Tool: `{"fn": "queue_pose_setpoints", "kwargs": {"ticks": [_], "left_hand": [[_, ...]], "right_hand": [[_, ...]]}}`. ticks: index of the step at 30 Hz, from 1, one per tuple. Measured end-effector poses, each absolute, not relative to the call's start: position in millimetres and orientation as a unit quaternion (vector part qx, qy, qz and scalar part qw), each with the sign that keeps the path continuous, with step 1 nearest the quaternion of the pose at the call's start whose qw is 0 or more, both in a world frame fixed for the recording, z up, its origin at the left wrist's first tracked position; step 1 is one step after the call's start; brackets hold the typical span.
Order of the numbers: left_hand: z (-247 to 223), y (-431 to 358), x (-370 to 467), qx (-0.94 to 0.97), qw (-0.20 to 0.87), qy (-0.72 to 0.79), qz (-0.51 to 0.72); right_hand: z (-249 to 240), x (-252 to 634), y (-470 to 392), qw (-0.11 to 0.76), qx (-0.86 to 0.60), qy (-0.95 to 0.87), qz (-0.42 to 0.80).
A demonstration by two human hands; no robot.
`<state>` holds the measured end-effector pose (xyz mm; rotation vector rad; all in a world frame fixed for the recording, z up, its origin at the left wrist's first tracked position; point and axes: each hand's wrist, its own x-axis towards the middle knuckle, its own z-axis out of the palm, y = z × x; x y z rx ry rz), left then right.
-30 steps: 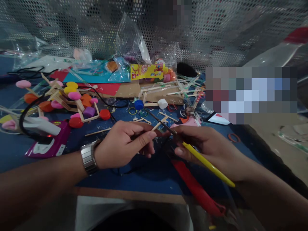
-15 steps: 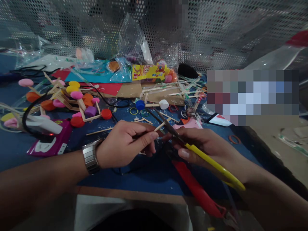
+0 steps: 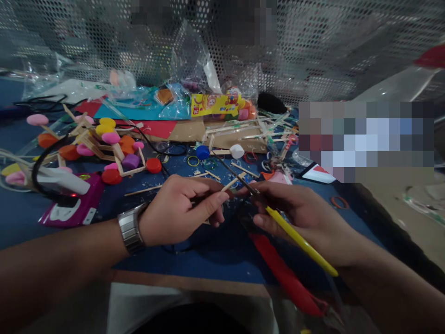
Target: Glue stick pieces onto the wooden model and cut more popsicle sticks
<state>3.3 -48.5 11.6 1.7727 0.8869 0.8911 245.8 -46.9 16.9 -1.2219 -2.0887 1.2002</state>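
Note:
My left hand, a metal watch at its wrist, pinches a thin wooden stick between thumb and fingers. The stick points up and right. My right hand grips scissors with yellow handles; their dark blades reach up and left across the stick, nearly together. Beyond the blades lie a blue cap, a white cap and short stick pieces. Under the right hand is a red-handled tool, its dark end partly hidden.
Stick models with coloured caps stand at the left by a purple device with a cable. Bags, coloured sheets and a yellow packet lie along the mesh. A pink object sits behind my right hand.
The scissor blades have closed together across the stick, and the yellow handle has shifted slightly left. My left hand has barely moved.

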Motion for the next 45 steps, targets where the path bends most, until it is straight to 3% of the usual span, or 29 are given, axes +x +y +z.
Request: {"fn": "queue_pose_setpoints", "kwargs": {"ticks": [10, 22, 35, 45], "left_hand": [[9, -46, 3, 0.755, 0.429, 0.343, 0.356], [6, -43, 1, 0.752, 0.446, 0.341, 0.345], [7, -40, 2, 0.752, 0.446, 0.341, 0.344], [7, -39, 1, 0.772, 0.414, 0.332, 0.350]], "right_hand": [[22, 248, -46, 0.195, -0.431, -0.774, 0.421], [22, 250, -47, 0.200, -0.394, -0.684, 0.580], [16, 255, -43, 0.183, -0.386, -0.683, 0.592], [11, 260, -43, 0.184, -0.349, -0.623, 0.675]]}}
